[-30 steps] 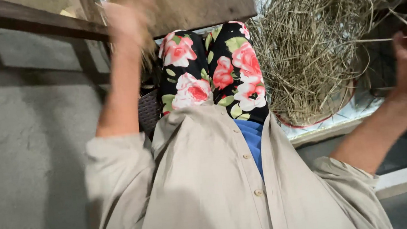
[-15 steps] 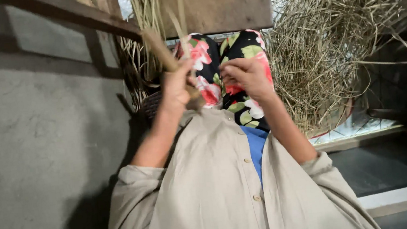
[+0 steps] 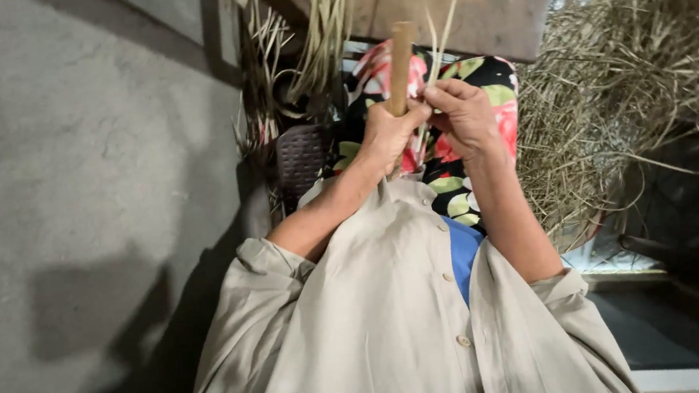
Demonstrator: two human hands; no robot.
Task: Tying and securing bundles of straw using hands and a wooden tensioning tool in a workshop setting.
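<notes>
My left hand (image 3: pixel 388 133) is closed around a short wooden stick (image 3: pixel 399 63) that points up and away from me. My right hand (image 3: pixel 463 113) sits right beside it and pinches thin dry grass strands (image 3: pixel 438 38) that rise past the stick. Both hands hover over my lap, which is covered by black cloth with red and pink flowers (image 3: pixel 480 137). My beige button shirt (image 3: pixel 379 322) over a blue top fills the lower middle of the view.
A big heap of dry straw (image 3: pixel 629 84) lies to the right. A wooden board (image 3: pixel 476 0) stands ahead, with more grass bundles (image 3: pixel 325 28) hanging left of it. A dark woven seat (image 3: pixel 303 154) shows at my left; grey concrete floor (image 3: pixel 64 164) spreads left.
A second ago my arms were spread wide apart; they came together over my lap. My left hand now holds the stick upright and my right hand pinches strands beside it.
</notes>
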